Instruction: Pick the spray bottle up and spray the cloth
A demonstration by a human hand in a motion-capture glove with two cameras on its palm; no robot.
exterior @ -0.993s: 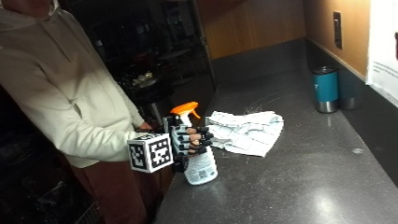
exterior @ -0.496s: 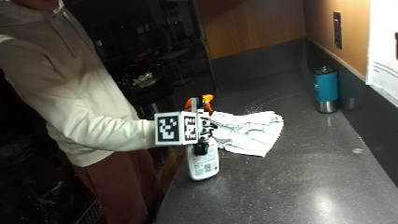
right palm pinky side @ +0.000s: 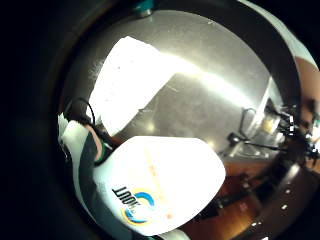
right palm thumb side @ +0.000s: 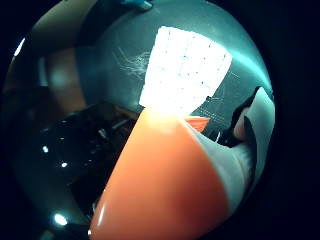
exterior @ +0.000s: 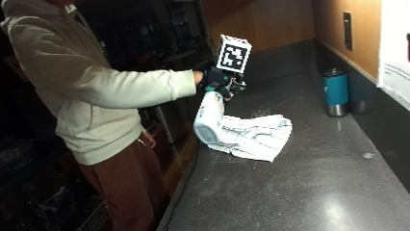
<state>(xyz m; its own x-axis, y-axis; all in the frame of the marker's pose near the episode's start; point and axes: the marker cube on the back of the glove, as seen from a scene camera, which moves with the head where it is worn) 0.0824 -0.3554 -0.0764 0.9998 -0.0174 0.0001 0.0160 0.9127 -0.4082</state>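
From outside, the gloved right hand [exterior: 216, 82] grips the neck of the spray bottle [exterior: 209, 118], holding it in the air with its body hanging below the hand, above the near edge of the cloth [exterior: 253, 135] on the worktop [exterior: 307, 187]. Only the thumb-side palm view shows the bottle's orange trigger head [right palm thumb side: 160, 185], close to the palm. The teal cup [exterior: 335, 91] stands well beyond the hand.

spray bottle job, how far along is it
The pickup looks done: the gloved right hand grips the spray bottle at its neck, and the bottle is off the counter and tilted over the near edge of the cloth. In hand is the aiming; the thumb side palm view looks past the orange nozzle to the cloth. No mist shows, so I cannot tell whether spraying has begun.
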